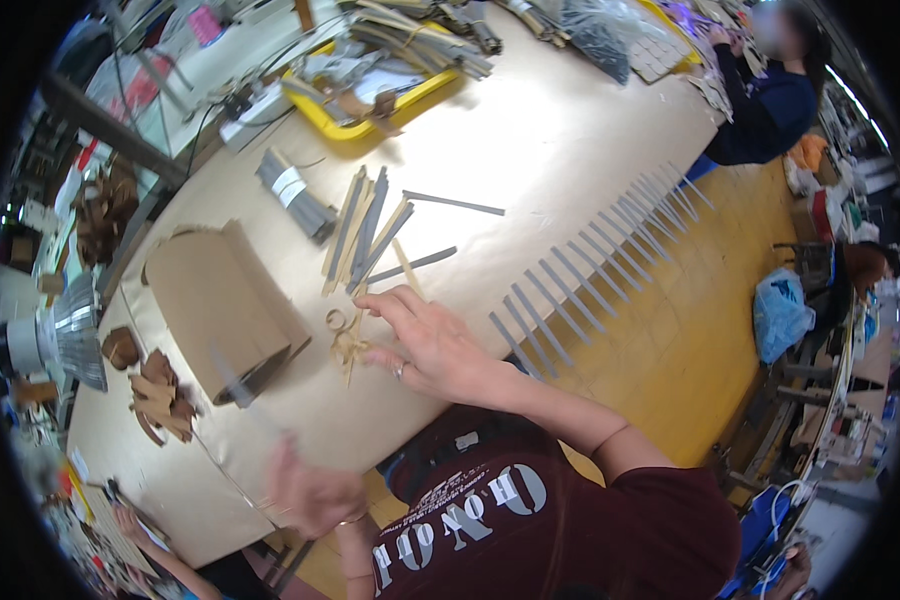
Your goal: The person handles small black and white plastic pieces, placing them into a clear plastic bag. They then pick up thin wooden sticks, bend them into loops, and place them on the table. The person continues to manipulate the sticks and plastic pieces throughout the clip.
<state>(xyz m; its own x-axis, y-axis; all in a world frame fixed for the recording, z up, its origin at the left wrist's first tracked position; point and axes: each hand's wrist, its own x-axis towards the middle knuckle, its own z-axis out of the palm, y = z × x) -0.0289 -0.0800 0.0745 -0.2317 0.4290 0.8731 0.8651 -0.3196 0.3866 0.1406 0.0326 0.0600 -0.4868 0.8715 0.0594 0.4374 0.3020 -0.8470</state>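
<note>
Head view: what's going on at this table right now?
A person works at a paper-covered table. The right hand reaches over small tan rubber bands, just below a loose pile of flat grey and tan strips. The left hand is blurred near the table's edge; whether it holds anything is unclear. More grey strips line the table edge, and a brown cardboard piece lies to the left.

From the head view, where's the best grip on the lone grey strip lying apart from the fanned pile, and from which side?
Take the lone grey strip at its far end, nearest the bare tabletop, coming from above with a pinch across its narrow width. It lies flat and thin, so an edge must probably be lifted first. Its other end points toward the fanned pile of strips, which crowds the fingers. The right hand is nearest.
</note>
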